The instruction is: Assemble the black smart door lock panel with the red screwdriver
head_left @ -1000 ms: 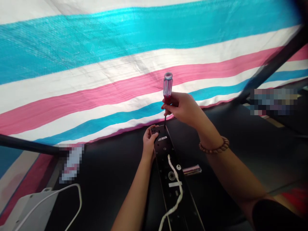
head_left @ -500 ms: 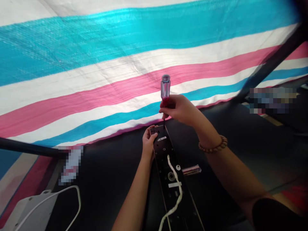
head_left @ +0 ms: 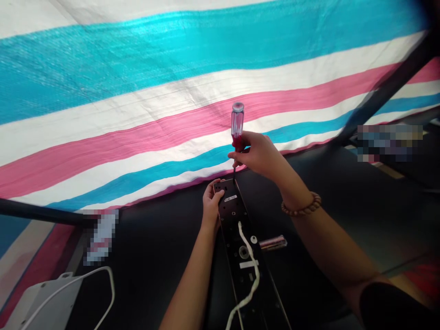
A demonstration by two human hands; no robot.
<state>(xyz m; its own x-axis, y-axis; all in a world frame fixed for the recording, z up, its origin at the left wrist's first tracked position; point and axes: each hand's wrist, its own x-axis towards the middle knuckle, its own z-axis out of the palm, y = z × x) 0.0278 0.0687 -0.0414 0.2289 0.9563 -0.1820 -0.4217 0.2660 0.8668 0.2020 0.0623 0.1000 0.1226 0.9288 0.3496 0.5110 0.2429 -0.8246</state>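
Observation:
In my right hand (head_left: 256, 153) is a screwdriver (head_left: 237, 121) with a clear and red handle, held upright between thumb and fingers. Its dark shaft points down at the far right corner of a long black metal panel (head_left: 231, 204); the tip is too small to make out. My left hand (head_left: 212, 204) grips the panel's far left edge, thumb on top and fingers around the side. The panel carries holes and white labels, and a white cable (head_left: 252, 279) runs along it toward me.
A second clear-handled tool (head_left: 274, 243) lies just right of the panel on the black table (head_left: 154, 261). At the lower left are a light grey box (head_left: 51, 298) and a white cord (head_left: 112, 284). A striped tarpaulin (head_left: 172, 59) hangs behind, with a dark pole (head_left: 388, 87) at right.
My right hand and the screwdriver dipped slightly, then rose a little, with the fingers shifting on the handle. The left hand keeps its hold on the panel.

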